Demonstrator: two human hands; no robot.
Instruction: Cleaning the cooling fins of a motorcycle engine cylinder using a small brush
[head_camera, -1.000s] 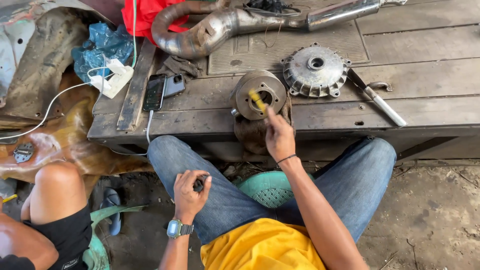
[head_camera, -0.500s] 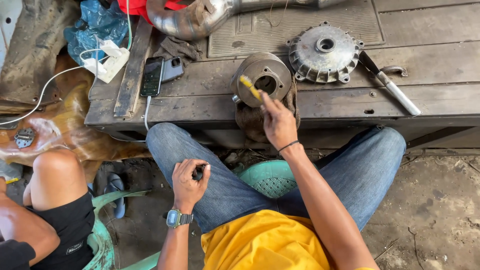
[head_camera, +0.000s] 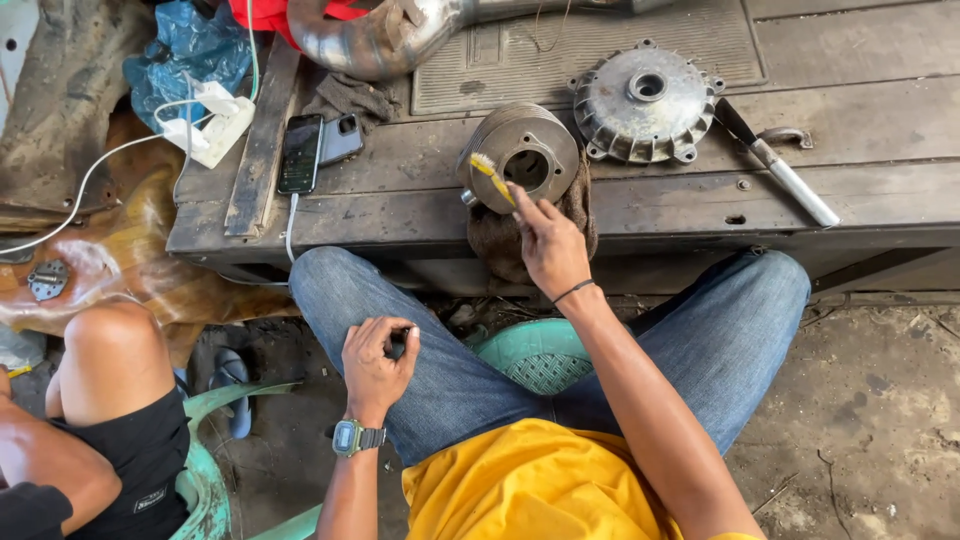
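Observation:
My right hand (head_camera: 547, 243) grips a yellow toothbrush (head_camera: 492, 176), its bristles against the face of a round metal drum part (head_camera: 520, 156) that stands on edge on a dark rag (head_camera: 502, 236) at the wooden bench's front edge. My left hand (head_camera: 377, 352), with a wristwatch, rests on my left thigh, fingers curled around a small dark object I cannot identify.
A finned hub cover (head_camera: 640, 102), a metal-handled tool (head_camera: 780, 175), an exhaust pipe (head_camera: 372, 38), a phone (head_camera: 300, 152) on a cable and a white power strip (head_camera: 210, 122) lie on the bench (head_camera: 860, 120). Another person's knee (head_camera: 105, 365) is at left. I sit on a green stool (head_camera: 540, 355).
The view has shifted downward and closer. My right hand has kept brushing the drum face with small strokes. My left hand stays on my thigh.

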